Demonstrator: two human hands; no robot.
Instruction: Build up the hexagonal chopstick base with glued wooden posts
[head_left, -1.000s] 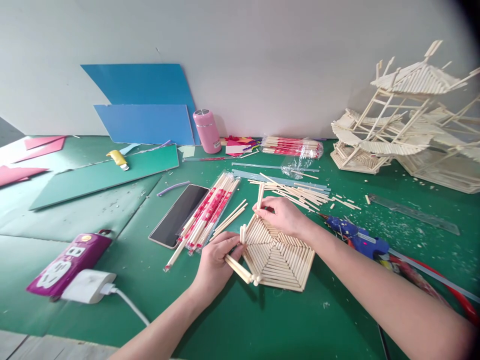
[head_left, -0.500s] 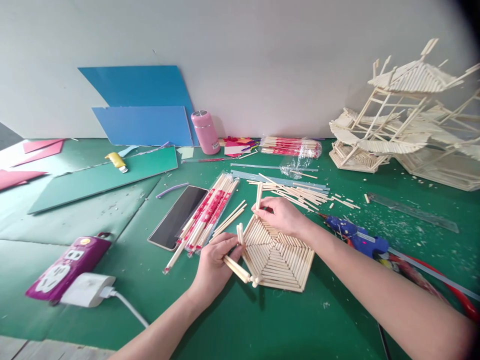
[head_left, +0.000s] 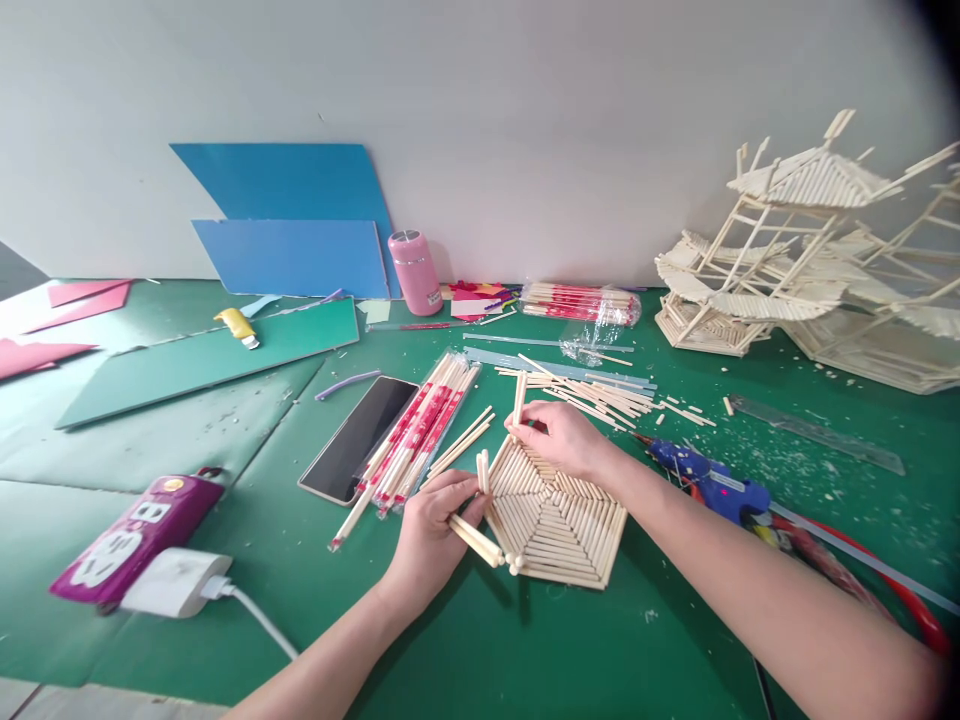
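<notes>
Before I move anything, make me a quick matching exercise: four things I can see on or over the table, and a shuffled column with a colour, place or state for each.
Things:
1. Phone
2. Stick panel
3. Right hand
4. Glue gun

Descriptions:
A. touching a stick post
B. blue-bodied
C. dark screen facing up
D. sticks laid in rings around a centre

Pairs: 1-C, 2-D, 3-A, 4-B
</notes>
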